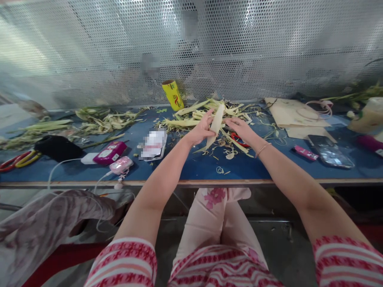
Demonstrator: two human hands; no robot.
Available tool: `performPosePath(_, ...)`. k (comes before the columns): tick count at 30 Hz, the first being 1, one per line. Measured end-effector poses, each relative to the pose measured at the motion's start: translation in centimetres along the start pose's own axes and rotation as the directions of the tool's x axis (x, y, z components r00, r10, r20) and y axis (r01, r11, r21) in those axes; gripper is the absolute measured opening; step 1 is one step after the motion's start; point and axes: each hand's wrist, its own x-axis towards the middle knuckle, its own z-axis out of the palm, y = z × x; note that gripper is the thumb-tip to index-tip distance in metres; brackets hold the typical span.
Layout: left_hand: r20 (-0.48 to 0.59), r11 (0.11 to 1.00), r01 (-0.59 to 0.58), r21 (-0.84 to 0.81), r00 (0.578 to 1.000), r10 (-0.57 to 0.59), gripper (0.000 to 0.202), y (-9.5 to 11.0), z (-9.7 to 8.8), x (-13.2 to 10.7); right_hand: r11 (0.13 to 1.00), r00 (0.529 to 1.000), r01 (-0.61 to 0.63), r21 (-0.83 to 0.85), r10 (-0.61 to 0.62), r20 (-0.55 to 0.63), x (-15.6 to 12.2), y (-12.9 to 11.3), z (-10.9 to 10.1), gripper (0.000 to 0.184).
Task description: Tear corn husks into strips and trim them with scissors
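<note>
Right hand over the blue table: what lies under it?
Under the right hand, red scissor handles show among pale green leaf strips; the blades are hidden.

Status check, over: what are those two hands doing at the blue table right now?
Left hand and right hand both gripping one pale leaf strip. Strip held above the blue table. Leaf scraps and red scissors close underneath.

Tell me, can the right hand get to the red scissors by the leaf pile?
Probably yes. The right hand hovers right next to the red scissors, which lie on the blue table just below it. Only thin leaf scraps lie around them. The hand is busy, though, touching the pale leaf strip.
</note>
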Motion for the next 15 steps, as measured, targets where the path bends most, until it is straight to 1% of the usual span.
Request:
performPosePath(2, 0.094, 0.998, 0.055, 0.002, 0.994, -0.055, 0.110, 0.1, 0.1, -0.2, 0.980, 0.995, -0.083, 0.181, 0.073, 0.061, -0.1, -0.1, 0.2, 0.024)
performPosePath(3, 0.135, 0.997, 0.075, 0.006, 0.988, -0.075, 0.109, 0.1, 0.1, -0.3, 0.962, 0.992, -0.108, 0.252, 0.089, 0.085, -0.2, -0.2, 0.3, 0.026)
performPosePath(5, 0.182, 0.994, 0.106, 0.011, 0.978, -0.106, 0.105, 0.0, 0.1, -0.4, 0.938, 0.992, -0.117, 0.326, 0.094, 0.085, -0.3, -0.4, 0.4, 0.027)
performPosePath(7, 0.173, 0.990, 0.143, 0.002, 0.975, -0.141, 0.093, -0.1, 0.2, -0.3, 0.935, 0.995, -0.101, 0.341, 0.089, 0.050, -0.3, -0.4, 0.4, 0.027)
performPosePath(9, 0.116, 0.984, 0.176, -0.021, 0.978, -0.173, 0.068, -0.2, 0.5, -0.2, 0.944, 0.997, -0.083, 0.321, 0.075, 0.037, -0.3, -0.5, 0.4, 0.027)
performPosePath(10, 0.069, 0.982, 0.186, -0.032, 0.981, -0.183, 0.051, -0.2, 0.7, -0.1, 0.951, 0.997, -0.072, 0.301, 0.063, 0.042, -0.3, -0.5, 0.3, 0.027)
performPosePath(12, -0.045, 0.981, 0.188, -0.049, 0.981, -0.191, 0.020, -0.2, 1.1, 0.1, 0.967, 0.995, -0.061, 0.246, 0.041, 0.087, -0.6, -0.6, 0.4, 0.029)
performPosePath(13, -0.098, 0.981, 0.185, -0.051, 0.977, -0.189, 0.011, -0.2, 1.3, 0.2, 0.975, 0.992, -0.062, 0.214, 0.036, 0.124, -0.8, -0.8, 0.5, 0.030)
performPosePath(15, -0.162, 0.981, 0.186, -0.048, 0.968, -0.191, 0.014, -0.2, 1.6, 0.2, 0.986, 0.980, -0.071, 0.153, 0.041, 0.193, -1.1, -1.2, 0.8, 0.033)
